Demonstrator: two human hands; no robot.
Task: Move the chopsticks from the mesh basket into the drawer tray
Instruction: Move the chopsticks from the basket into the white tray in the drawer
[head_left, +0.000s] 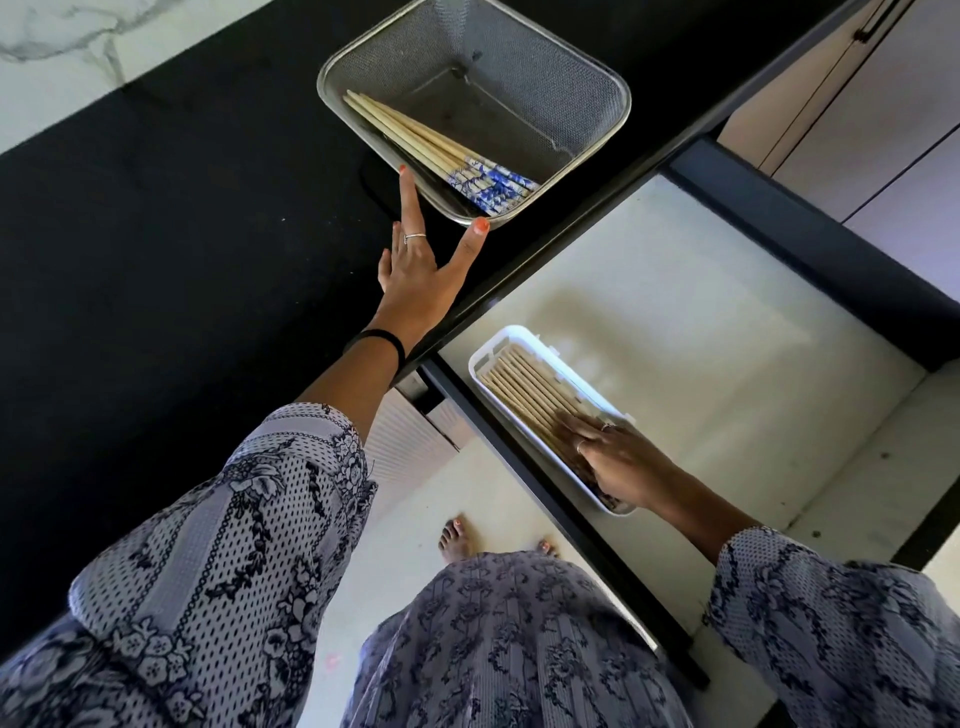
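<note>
Mesh basket (571, 78): a square wire-mesh basket with a metal rim, standing on the black worktop (182, 234) close to its front edge, just above the open drawer.
Chopsticks in basket (431, 148): a small bundle of pale chopsticks with blue-and-white patterned ends, lying along the basket's left wall, patterned ends toward the basket's near corner; I cannot count them exactly.
Left hand (415, 270): stretched out over the worktop to the basket, fingers spread; the extended finger reaches the basket's left rim and the thumb touches the rim at the near corner. It grips nothing. A ring sits on 1 finger and a dark band circles the wrist.
Drawer (727, 338): pulled open below the worktop's front edge, with dark side walls and a pale floor.
Drawer tray (480, 364): a white, narrow tray lying on the drawer floor against the drawer's left wall.
Chopsticks in tray (524, 384): a row of pale sticks lying side by side along the tray's length, filling most of its width.
Right hand (618, 457): laid flat over the near end of the tray, fingers straight and together, pressing on the sticks there; it pinches nothing. The image is a little blurred here.
Sleeves (218, 519): loose, patterned in grey-blue with dark flowers.
Floor (405, 519): pale, with bare toes showing beneath the patterned garment.
</note>
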